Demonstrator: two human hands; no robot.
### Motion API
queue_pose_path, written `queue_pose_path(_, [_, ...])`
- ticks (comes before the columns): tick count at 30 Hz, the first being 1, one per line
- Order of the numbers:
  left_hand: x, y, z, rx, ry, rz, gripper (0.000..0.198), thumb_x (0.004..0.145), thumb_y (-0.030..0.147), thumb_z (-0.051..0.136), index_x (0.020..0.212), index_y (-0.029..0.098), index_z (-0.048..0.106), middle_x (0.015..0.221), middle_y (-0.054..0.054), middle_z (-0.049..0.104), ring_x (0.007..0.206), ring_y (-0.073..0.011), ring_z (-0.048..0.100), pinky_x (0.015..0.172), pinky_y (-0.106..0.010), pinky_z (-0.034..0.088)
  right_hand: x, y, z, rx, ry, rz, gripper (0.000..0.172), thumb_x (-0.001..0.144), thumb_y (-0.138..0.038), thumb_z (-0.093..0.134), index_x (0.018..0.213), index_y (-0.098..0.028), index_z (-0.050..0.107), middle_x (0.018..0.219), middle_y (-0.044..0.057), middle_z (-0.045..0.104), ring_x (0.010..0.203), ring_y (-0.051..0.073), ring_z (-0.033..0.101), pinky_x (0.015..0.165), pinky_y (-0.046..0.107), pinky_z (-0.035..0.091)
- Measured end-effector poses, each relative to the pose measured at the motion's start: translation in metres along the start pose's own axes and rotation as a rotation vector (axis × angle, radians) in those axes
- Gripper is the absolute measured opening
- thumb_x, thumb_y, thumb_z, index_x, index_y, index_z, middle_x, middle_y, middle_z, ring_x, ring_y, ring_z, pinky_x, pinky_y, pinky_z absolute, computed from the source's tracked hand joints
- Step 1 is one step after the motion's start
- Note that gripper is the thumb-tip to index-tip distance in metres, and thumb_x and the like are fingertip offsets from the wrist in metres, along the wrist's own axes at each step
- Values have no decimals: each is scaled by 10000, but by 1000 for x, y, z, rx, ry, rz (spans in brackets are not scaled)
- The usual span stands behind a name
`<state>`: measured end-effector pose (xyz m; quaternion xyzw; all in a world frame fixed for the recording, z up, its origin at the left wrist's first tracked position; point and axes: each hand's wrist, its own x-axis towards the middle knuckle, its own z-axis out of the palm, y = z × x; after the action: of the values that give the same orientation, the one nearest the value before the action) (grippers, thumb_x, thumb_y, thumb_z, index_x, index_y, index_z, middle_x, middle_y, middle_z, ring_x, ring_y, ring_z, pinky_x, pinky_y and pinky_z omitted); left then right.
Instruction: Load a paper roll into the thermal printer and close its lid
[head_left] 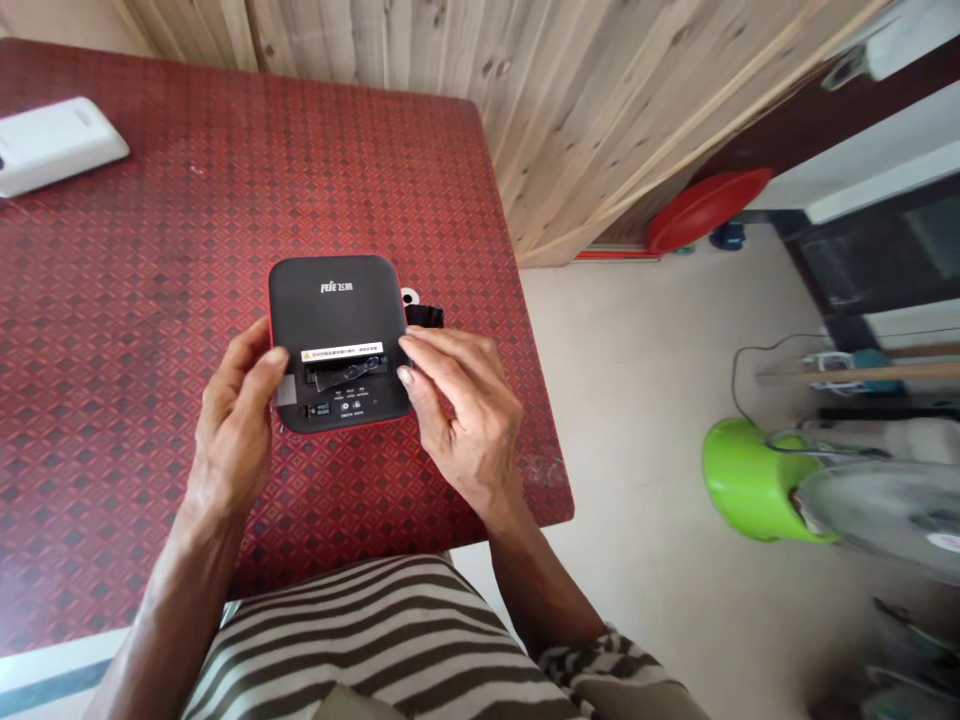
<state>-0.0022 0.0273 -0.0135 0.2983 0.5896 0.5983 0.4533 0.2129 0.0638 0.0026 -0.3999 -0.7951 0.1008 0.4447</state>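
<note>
A flat, square black device with a red rim (334,315) is held above the table between my two hands. Its upper face bears a white logo, a white warning strip (341,352) and a recess with a clear, crumpled-looking piece (349,375) in it. My left hand (236,415) grips the left edge, thumb on top and fingers underneath. At the right edge, my right hand (469,405) is closed, its thumb and fingertips against the rim. Partly hidden behind the device lie a small black item (425,316) and a white ring with a dark centre (409,297).
The red patterned table (187,230) ends at the right, above a pale floor. A white rounded block (60,145) lies at the far left. Wood panelling (420,50) borders the back. On the floor stand a green bucket (739,480), a fan (885,510) and a red basin (709,210).
</note>
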Motion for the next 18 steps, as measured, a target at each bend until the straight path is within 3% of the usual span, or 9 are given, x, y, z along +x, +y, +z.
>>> queue_pose_path(3, [-9, -3, -7, -74, -19, -26, 467, 944, 564, 782, 1316, 284, 812, 1428, -81, 780, 1367, -323, 703, 1205, -518, 545, 1, -7, -12, 5, 89, 31, 184, 1066, -115, 677, 1183, -220, 772, 1116, 70, 843, 1045, 208, 791, 945, 417, 649])
queue_pose_path(6, [-15, -7, -15, -22, -68, 1, 480, 945, 471, 820, 1396, 311, 786, 1482, -57, 755, 1429, -321, 663, 1276, -524, 480, -1, -18, -17, 88, 83, 15, 135, 1056, -116, 679, 1082, -226, 752, 970, 27, 818, 903, 180, 770, 823, 366, 644])
queue_pose_path(10, [-17, -9, -20, 56, -89, 30, 463, 986, 408, 803, 1444, 360, 761, 1476, -20, 756, 1377, -299, 687, 1234, -496, 506, -7, -33, -11, 127, -7, -55, 76, 1085, -160, 660, 1077, -208, 719, 950, 48, 813, 850, 187, 752, 776, 374, 635])
queue_pose_path(18, [-18, -8, -12, 88, -47, 24, 437, 1014, 385, 753, 1449, 348, 745, 1448, -23, 761, 1340, -286, 702, 1149, -430, 542, -17, -36, -6, 119, 12, -44, 86, 1070, -135, 664, 1070, -204, 715, 917, 45, 808, 807, 178, 736, 753, 357, 627])
